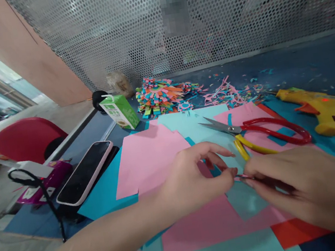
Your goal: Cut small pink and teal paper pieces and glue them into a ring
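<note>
My left hand and my right hand meet fingertip to fingertip over sheets of pink paper and light blue paper. Both pinch a small thin piece of paper between thumb and fingers; it is too small to make out well. Just beyond my fingers lie scissors with one red and one yellow handle, blades pointing left.
A yellow glue gun lies at the right. A phone in a pink case rests at the left, a green drink carton behind it. Colourful folded paper pieces and scraps sit by the perforated metal screen. A red chair stands left.
</note>
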Demonstrator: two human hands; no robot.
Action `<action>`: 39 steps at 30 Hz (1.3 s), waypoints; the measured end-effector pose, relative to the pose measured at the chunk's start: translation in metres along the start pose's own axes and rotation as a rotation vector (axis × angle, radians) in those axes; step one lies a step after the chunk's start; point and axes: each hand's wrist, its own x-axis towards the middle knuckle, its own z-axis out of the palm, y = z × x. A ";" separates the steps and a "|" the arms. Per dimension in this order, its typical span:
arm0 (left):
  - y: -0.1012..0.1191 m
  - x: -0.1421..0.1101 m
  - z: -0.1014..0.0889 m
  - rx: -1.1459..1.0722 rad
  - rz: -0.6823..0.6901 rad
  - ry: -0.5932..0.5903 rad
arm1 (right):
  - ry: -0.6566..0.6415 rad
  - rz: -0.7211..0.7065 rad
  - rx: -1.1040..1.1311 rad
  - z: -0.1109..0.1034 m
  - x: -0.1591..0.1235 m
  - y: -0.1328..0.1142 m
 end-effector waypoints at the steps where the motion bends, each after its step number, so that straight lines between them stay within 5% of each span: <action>1: 0.001 0.000 0.000 0.000 0.004 -0.002 | -0.019 0.010 -0.003 0.000 -0.001 0.000; 8: 0.004 0.003 -0.005 -0.002 0.128 0.072 | -0.097 0.233 0.362 -0.002 0.003 -0.004; 15: 0.002 0.000 -0.007 -0.077 0.187 -0.027 | -0.148 0.411 0.587 -0.011 0.006 -0.006; 31: -0.005 0.004 -0.005 -0.416 -0.088 -0.210 | -0.060 0.296 0.491 -0.005 0.005 -0.003; 39: 0.001 0.003 -0.008 -0.295 -0.060 -0.129 | -0.013 0.257 0.491 -0.006 0.006 0.001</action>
